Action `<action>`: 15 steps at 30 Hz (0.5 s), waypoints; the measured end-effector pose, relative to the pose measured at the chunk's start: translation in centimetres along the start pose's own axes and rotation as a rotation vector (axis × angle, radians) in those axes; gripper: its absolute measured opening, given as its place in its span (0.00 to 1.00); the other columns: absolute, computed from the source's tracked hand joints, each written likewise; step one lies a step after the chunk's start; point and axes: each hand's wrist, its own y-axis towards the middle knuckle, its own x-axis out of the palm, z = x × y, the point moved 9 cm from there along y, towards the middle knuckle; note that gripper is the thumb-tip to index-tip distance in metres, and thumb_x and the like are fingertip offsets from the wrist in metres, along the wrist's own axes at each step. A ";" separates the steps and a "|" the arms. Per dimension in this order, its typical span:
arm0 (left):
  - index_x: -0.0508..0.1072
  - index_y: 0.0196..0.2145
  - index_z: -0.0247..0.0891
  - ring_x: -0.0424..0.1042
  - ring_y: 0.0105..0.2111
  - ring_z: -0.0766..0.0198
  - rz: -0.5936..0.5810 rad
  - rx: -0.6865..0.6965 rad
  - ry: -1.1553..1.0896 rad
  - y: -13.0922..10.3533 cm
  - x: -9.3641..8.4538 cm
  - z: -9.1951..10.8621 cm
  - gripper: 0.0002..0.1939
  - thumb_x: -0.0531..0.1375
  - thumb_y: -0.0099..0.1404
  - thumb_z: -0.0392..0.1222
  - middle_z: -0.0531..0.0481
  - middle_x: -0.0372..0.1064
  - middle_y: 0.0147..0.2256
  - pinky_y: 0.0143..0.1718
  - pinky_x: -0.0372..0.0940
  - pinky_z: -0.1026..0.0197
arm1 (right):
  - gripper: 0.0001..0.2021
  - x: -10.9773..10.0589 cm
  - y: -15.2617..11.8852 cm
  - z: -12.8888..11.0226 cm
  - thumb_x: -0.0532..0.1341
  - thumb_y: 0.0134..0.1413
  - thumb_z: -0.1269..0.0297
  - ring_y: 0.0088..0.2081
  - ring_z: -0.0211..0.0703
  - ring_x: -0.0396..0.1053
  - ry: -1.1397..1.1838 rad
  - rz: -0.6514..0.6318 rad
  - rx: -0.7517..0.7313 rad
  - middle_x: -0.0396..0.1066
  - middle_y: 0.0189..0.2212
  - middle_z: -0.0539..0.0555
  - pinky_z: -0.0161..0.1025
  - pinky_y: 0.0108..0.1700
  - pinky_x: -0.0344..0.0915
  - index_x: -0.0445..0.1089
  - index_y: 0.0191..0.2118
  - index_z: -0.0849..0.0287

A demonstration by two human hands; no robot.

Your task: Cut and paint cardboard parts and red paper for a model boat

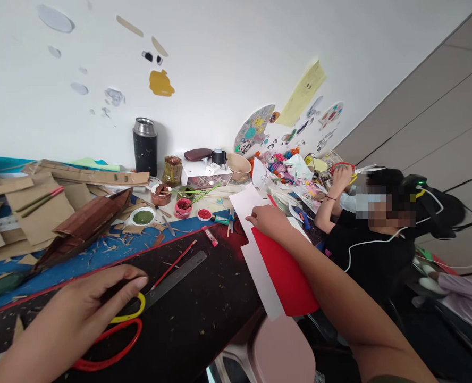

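Note:
My left hand is at the lower left, thumb and index finger brought together at the yellow loop of a pair of scissors with red and yellow handles. My wrist covers the middle of the scissors. My right hand grips the upper part of a red sheet and a white sheet with a stepped edge. Both sheets hang over the table's front edge. Between my hands, a clear ruler and a red pencil lie on the black tabletop.
Cardboard pieces and a brown cardboard boat fill the left. Paint jars, a green paint lid and a black flask stand towards the wall. A co-worker sits at right; a pink stool stands below.

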 end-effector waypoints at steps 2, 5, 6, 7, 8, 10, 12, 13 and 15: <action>0.84 0.41 0.46 0.83 0.41 0.52 -0.129 -0.021 -0.080 0.4 2.0 2.2 0.22 0.59 0.71 0.64 0.51 0.86 0.40 0.45 0.73 0.59 | 0.21 -0.6 -0.4 -1.1 0.59 0.76 0.50 0.53 0.63 0.80 -0.002 -0.004 -0.009 0.83 0.50 0.69 0.46 0.50 0.71 0.82 0.53 0.61; 0.83 0.51 0.43 0.82 0.45 0.50 -0.247 -0.033 -0.262 1.1 5.9 5.4 0.25 0.59 0.71 0.63 0.46 0.85 0.44 0.49 0.73 0.55 | 0.20 -1.2 -0.9 -2.4 0.61 0.76 0.52 0.53 0.62 0.80 -0.001 -0.006 -0.011 0.83 0.49 0.70 0.45 0.50 0.71 0.82 0.54 0.62; 0.82 0.55 0.41 0.82 0.45 0.49 -0.312 -0.049 -0.322 1.2 7.9 6.2 0.27 0.60 0.70 0.62 0.45 0.85 0.44 0.49 0.73 0.54 | 0.19 -1.3 -1.0 -2.7 0.61 0.76 0.52 0.53 0.62 0.80 0.002 -0.003 -0.010 0.83 0.49 0.70 0.45 0.50 0.71 0.82 0.54 0.62; 0.80 0.58 0.39 0.82 0.46 0.49 -0.370 -0.048 -0.382 1.3 9.9 7.0 0.28 0.61 0.70 0.60 0.44 0.84 0.45 0.50 0.73 0.53 | 0.19 -1.4 -1.2 -2.9 0.61 0.76 0.52 0.53 0.62 0.80 0.005 0.002 -0.008 0.83 0.49 0.70 0.45 0.50 0.71 0.82 0.55 0.62; 0.78 0.61 0.37 0.81 0.47 0.49 -0.429 -0.042 -0.434 1.5 12.0 7.8 0.31 0.62 0.69 0.58 0.41 0.84 0.48 0.51 0.72 0.51 | 0.19 -1.6 -1.3 -3.0 0.60 0.76 0.52 0.53 0.61 0.80 0.009 0.010 -0.006 0.83 0.49 0.70 0.45 0.50 0.71 0.81 0.55 0.62; 0.73 0.67 0.33 0.80 0.50 0.48 -0.536 -0.046 -0.528 1.8 15.8 9.1 0.37 0.65 0.66 0.56 0.34 0.80 0.57 0.56 0.71 0.48 | 0.20 -2.0 -1.6 -3.2 0.59 0.77 0.52 0.53 0.60 0.80 0.019 0.027 -0.002 0.83 0.49 0.69 0.44 0.50 0.70 0.81 0.56 0.61; 0.66 0.71 0.27 0.77 0.55 0.44 -0.585 -0.112 -0.634 2.5 18.8 9.9 0.47 0.68 0.63 0.58 0.26 0.73 0.64 0.59 0.69 0.46 | 0.20 -2.3 -2.0 -3.2 0.58 0.78 0.52 0.53 0.59 0.80 0.032 0.042 0.001 0.84 0.49 0.67 0.44 0.49 0.70 0.81 0.56 0.59; 0.64 0.72 0.27 0.76 0.58 0.43 -0.593 -0.126 -0.709 2.9 19.8 10.6 0.49 0.69 0.62 0.59 0.24 0.70 0.66 0.59 0.68 0.46 | 0.20 -2.5 -2.2 -3.2 0.57 0.78 0.51 0.53 0.59 0.80 0.037 0.047 0.002 0.84 0.49 0.66 0.44 0.49 0.70 0.81 0.56 0.59; 0.68 0.69 0.30 0.74 0.60 0.41 -0.598 -0.124 -0.854 3.6 21.1 12.3 0.49 0.72 0.59 0.63 0.25 0.70 0.66 0.60 0.67 0.45 | 0.20 -3.0 -2.6 -3.2 0.57 0.78 0.50 0.52 0.58 0.81 0.057 0.061 0.000 0.84 0.49 0.64 0.43 0.48 0.69 0.81 0.56 0.57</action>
